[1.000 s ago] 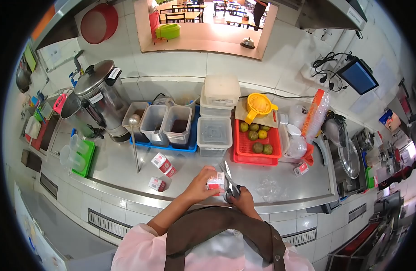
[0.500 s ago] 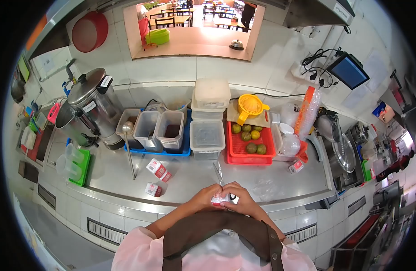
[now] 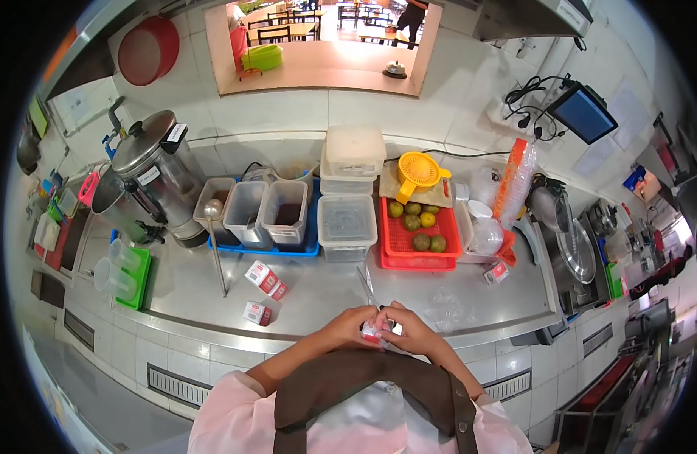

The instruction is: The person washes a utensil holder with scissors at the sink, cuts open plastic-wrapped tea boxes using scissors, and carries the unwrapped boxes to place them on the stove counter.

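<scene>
Close to my body at the counter's front edge, both my hands are together. My left hand (image 3: 350, 327) is closed around a small red-and-white carton (image 3: 371, 333), partly covered by the fingers. In my right hand (image 3: 407, 331) are scissors (image 3: 366, 284), their blades pointing away from me over the counter and slightly apart. The fingers hide most of the dark handles. The right fingertips also reach the carton. Left of my hands, similar red-and-white cartons (image 3: 257, 312) lie on the steel counter (image 3: 318, 303), and another small carton (image 3: 496, 273) is at the right.
A ladle (image 3: 217, 250) leans near plastic tubs (image 3: 285, 240) in a blue tray. Behind my hands stand a lidded container (image 3: 347, 246) and a red basket (image 3: 418, 262) with citrus fruit. A steel urn (image 3: 167, 178) and a green tray (image 3: 142, 280) with clear jugs are left.
The carton has tilted and dropped slightly between my hands. My right hand has shifted a little to the right, and its fingers have moved. The scissor blades remain pointing forward.
</scene>
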